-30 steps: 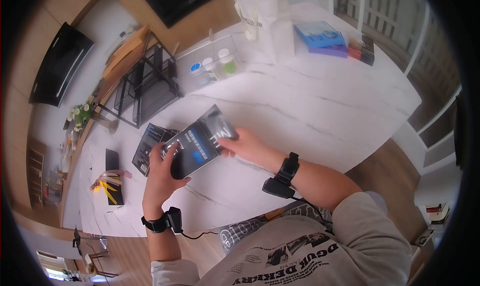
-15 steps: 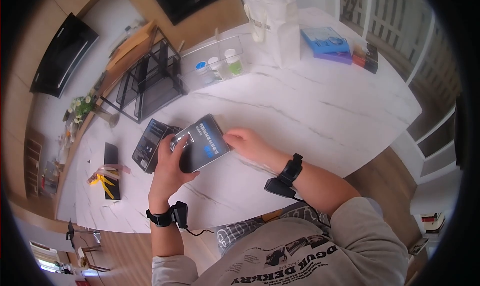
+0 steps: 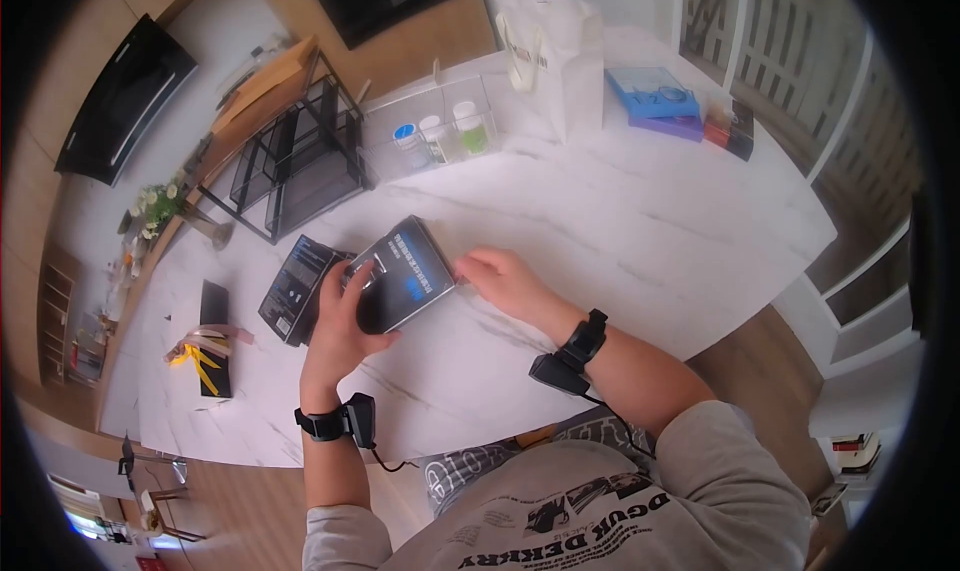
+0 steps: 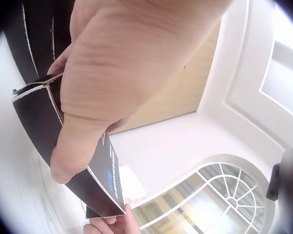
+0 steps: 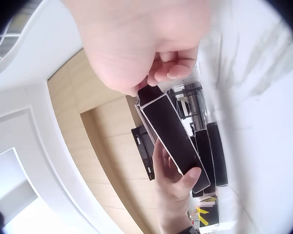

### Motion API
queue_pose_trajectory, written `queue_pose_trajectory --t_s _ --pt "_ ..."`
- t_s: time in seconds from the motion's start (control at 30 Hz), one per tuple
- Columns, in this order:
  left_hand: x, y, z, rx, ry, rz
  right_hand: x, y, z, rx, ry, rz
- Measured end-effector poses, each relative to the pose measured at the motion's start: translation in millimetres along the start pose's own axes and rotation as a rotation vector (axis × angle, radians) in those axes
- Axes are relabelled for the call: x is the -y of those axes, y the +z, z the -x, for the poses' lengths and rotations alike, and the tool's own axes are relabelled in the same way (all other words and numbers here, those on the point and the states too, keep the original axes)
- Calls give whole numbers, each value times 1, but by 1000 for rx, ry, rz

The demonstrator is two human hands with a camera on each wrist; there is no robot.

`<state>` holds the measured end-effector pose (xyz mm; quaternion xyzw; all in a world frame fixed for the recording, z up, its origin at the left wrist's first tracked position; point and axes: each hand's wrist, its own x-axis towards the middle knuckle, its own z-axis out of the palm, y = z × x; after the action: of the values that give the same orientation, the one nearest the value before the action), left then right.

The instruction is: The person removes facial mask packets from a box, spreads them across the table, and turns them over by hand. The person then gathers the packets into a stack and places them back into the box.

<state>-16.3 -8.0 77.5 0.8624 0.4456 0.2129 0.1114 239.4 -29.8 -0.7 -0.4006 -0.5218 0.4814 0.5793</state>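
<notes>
A black box with blue and white lettering (image 3: 418,261) is held above the marble-patterned table (image 3: 600,241), tilted. My left hand (image 3: 345,336) grips its left part, fingers spread over the printed face and thumb along the near narrow side. At the other end, my right hand (image 3: 512,286) pinches the box's edge, where a short dark end flap (image 5: 150,95) shows between thumb and curled fingers in the right wrist view. Another black box (image 3: 293,289) lies just left of the held one, partly hidden behind my left hand.
A black mesh rack (image 3: 305,161) and a clear bin (image 3: 375,161) with several bottles stand at the back. Beside them are a white paper bag (image 3: 550,66), blue box (image 3: 650,93), purple box (image 3: 665,124) and dark box (image 3: 730,131). A ribboned black box (image 3: 215,321) lies at left.
The shiny grey panel with white letters at the box's right end has gone from sight. My right hand has shifted to the box's right edge; the left keeps its grip.
</notes>
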Motion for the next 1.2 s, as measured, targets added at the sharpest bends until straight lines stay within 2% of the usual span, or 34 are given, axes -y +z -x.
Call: queue_pose_trajectory --t_s 0.1,0.2,0.23,0.3,0.4,0.5,0.6,0.7,0.8,0.9,1.0,1.1,1.2 --pt "9 5 -2 -30 7 40 15 -3 3 7 41 -21" --pt "13 14 -3 -44 -12 73 5 -1 1 -8 -24 -175" --pt "14 17 -2 -45 -8 90 5 0 2 -14 13 -161" --pt "16 26 -1 -52 5 130 6 -1 1 -27 83 -124" --pt "22 35 2 -42 0 180 4 -6 0 23 71 211" --pt "26 40 4 -19 -2 268 -8 -5 -3 -236 -325 569" --pt "31 46 7 -20 27 324 8 8 -1 -226 89 -48" --pt "32 53 7 -28 13 361 6 -5 -8 61 273 -292" --pt "33 52 7 -26 46 312 2 0 -3 24 37 98" --pt "34 52 8 -28 69 260 3 9 2 -51 -57 104" --pt "32 52 8 -29 44 297 -4 7 2 -38 -140 288" --pt "32 53 8 -39 48 280 1 11 4 12 -54 227" --pt "32 53 8 -28 56 307 9 12 9 5 -103 232"
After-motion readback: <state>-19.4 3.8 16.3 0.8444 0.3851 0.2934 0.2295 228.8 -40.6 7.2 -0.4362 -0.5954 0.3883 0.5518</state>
